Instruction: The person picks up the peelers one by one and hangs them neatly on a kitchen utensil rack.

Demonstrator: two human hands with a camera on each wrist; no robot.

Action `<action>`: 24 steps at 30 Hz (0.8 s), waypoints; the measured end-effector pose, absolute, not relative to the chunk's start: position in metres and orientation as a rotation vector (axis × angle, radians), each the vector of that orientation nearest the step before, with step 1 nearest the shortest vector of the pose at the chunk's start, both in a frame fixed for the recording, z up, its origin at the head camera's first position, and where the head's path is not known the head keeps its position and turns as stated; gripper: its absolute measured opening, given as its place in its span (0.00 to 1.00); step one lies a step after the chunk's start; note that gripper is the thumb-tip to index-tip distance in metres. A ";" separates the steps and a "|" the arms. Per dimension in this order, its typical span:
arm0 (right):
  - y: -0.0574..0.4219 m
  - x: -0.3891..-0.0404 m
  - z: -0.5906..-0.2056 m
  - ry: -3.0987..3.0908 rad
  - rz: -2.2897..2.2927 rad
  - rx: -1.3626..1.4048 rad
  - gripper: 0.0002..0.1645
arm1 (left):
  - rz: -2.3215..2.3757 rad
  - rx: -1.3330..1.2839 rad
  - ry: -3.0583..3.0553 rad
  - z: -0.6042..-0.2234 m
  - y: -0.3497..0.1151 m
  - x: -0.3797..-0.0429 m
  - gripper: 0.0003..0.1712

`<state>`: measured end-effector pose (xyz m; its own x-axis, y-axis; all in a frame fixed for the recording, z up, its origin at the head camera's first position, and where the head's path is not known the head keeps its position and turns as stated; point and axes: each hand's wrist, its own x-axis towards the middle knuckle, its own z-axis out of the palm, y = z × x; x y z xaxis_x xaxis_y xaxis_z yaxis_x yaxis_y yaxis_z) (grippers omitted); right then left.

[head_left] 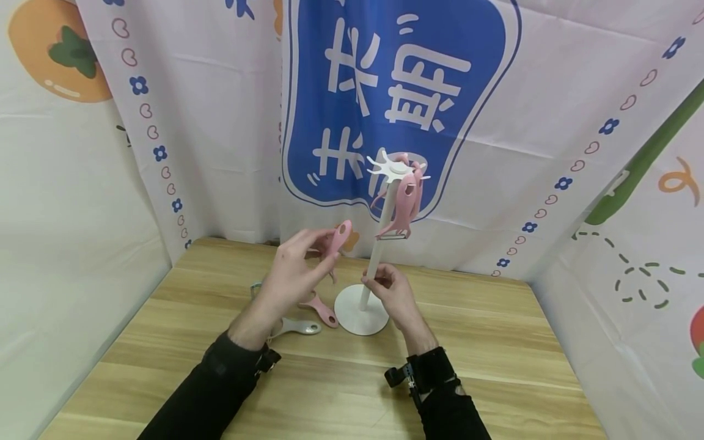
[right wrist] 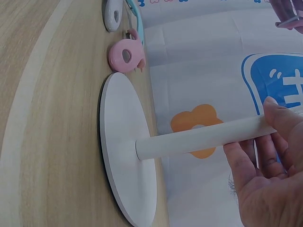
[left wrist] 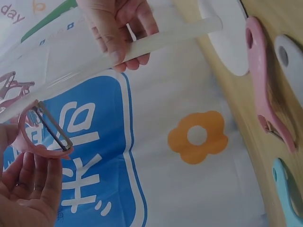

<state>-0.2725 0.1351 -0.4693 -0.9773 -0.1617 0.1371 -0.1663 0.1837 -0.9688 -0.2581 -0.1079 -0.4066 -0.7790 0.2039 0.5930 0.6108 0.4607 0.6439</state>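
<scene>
Left hand (head_left: 295,264) pinching pink peeler (head_left: 336,242), left of stand (head_left: 376,255) — right hand (head_left: 395,292) pinching stand — hung peelers (head_left: 406,205) at stand's top.

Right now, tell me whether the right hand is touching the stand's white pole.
Touching. The right wrist view shows the right hand gripping the white pole, its thumb and fingers against the surface.

On a light-brown, wood-grained tabletop (head_left: 484,379) a white, round-based pole stand (head_left: 376,252) is set — to its left are laid a pink plastic peeler (head_left: 321,309), a pale-grey utensil (head_left: 299,327) with a holed handle, and a turquoise-handled utensil (left wrist: 283,189).
</scene>
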 end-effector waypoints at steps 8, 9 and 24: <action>0.135 -0.272 -0.469 -2.397 1.986 0.356 0.16 | -1.394 -0.641 -2.263 -0.395 -0.106 -0.269 0.27; 0.135 -0.272 -0.469 -2.397 1.984 0.357 0.16 | -1.413 -0.632 -2.259 -0.394 -0.106 -0.270 0.27; 0.135 -0.270 -0.466 -2.422 1.933 0.382 0.14 | -1.566 -0.615 -2.242 -0.381 -0.100 -0.296 0.29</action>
<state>-0.2705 0.1353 -0.4657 -0.9699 -0.1774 0.1669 -0.2021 0.2037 -0.9580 -0.2955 -0.0999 -0.3806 -0.8497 0.1559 0.5037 0.5266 0.2999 0.7955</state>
